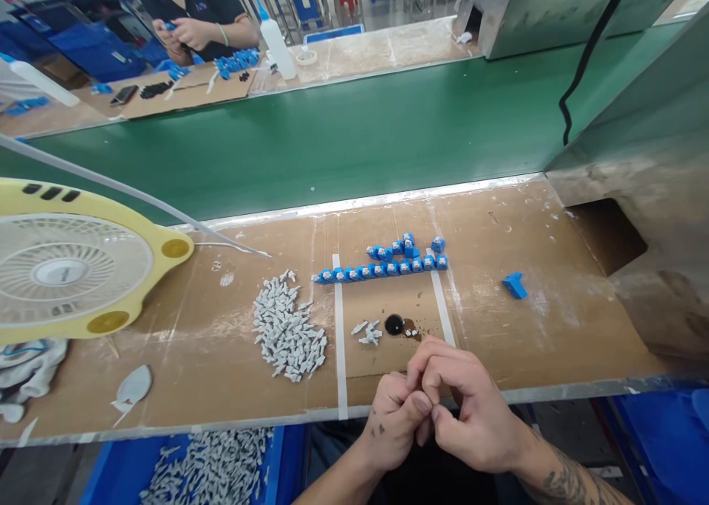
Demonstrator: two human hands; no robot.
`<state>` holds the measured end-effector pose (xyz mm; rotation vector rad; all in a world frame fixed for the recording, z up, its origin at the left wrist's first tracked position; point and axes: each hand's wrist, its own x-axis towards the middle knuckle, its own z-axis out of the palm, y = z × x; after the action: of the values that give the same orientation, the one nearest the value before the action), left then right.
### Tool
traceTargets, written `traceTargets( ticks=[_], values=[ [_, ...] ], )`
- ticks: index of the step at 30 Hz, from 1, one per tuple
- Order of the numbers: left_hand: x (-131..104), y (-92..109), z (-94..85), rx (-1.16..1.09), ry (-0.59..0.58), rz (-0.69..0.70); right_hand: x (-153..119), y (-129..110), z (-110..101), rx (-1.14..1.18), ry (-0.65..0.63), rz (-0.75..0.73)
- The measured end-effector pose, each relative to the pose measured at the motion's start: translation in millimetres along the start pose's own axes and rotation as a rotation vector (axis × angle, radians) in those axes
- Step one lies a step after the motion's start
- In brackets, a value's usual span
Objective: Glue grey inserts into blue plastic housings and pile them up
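Observation:
Both my hands meet at the table's front edge, fingertips pinched together. My left hand (394,420) and my right hand (470,409) are closed around something too small or hidden to make out. Just beyond them lie a small dark round pot (394,325) with a brown stain beside it and a few grey pieces (370,333). Farther back, a row of small blue parts (379,270) with grey tops runs left to right, with several more behind it. To the left spreads a pile of grey pieces (291,331). One blue part (515,286) lies alone at the right.
A yellow fan (160,248) stands at the left. Below the table edge sits a blue bin (282,461) of grey pieces. A metal housing (653,173) bounds the right side. Across the green belt (332,143), another person's hands (191,34) hold a blue part near a white bottle (278,47).

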<state>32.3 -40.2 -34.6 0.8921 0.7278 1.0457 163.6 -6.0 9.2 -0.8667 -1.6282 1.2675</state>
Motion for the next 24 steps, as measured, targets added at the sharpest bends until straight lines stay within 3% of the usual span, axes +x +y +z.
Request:
traceTargets(
  ticks=[5, 11, 24],
  values=[
    [-3.4, -10.0, -3.3, -0.12, -0.085, -0.121, -0.9, 2.5, -0.5, 0.035, 0.001, 0.027],
    [-7.6, -18.0, -2.9, -0.149, 0.034, -0.135, -1.7, 2.3, -1.1, 0.022, 0.0, 0.012],
    [4.8, 9.4, -0.4, 0.123, 0.115, 0.066, -1.5, -5.0, 1.8, -0.043, 0.043, 0.011]
  ],
)
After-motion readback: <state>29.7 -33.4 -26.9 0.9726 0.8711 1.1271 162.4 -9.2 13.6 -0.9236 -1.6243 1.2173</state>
